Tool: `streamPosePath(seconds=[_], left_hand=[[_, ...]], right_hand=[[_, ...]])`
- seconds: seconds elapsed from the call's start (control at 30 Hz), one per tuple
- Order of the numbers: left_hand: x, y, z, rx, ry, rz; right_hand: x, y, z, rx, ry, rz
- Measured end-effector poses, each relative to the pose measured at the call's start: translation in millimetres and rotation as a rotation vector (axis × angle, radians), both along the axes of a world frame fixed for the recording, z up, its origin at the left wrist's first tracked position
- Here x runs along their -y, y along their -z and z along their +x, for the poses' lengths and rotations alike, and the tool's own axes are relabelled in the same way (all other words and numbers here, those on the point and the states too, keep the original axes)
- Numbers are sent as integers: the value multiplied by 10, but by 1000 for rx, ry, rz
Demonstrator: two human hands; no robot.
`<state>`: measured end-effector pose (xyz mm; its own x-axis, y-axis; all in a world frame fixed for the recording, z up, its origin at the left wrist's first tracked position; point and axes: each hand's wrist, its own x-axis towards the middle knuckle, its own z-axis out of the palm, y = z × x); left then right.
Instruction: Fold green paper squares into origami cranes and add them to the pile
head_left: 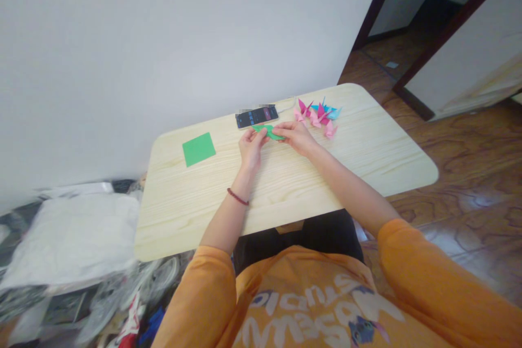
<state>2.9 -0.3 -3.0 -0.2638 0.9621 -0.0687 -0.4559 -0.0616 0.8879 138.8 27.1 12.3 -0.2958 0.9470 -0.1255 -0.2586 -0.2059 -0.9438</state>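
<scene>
A folded piece of green origami paper is held between both hands above the table's middle. My left hand pinches its left end, thumb on top. At the right end, the thumb and fingers of my right hand close on the same paper. Parts of the folds are covered by my fingers. To the left lies a square green sheet of paper, flat on the table. Several folded paper cranes in pink, magenta and blue stand in a group to the right of my right hand.
A phone with a lit screen lies just beyond my hands, a cable running from its right end. The pale wooden table meets the wall at the back. A white cushion-like bundle sits beside its left edge.
</scene>
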Motion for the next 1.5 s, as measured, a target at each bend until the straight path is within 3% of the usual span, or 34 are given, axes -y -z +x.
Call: streamPosePath(seconds=[0.53, 1.1, 1.37, 1.5], left_hand=[[24, -36, -8, -226, -70, 37], [-58, -22, -60, 60, -42, -104], [8, -74, -42, -58, 7, 10], [9, -30, -23, -103, 22, 37]], right_hand=[[22, -12, -9, 173, 24, 105], [-42, -3, 46, 50, -33, 1], [-31, -13, 62, 181, 136, 200], [-12, -28, 71, 214, 139, 305]])
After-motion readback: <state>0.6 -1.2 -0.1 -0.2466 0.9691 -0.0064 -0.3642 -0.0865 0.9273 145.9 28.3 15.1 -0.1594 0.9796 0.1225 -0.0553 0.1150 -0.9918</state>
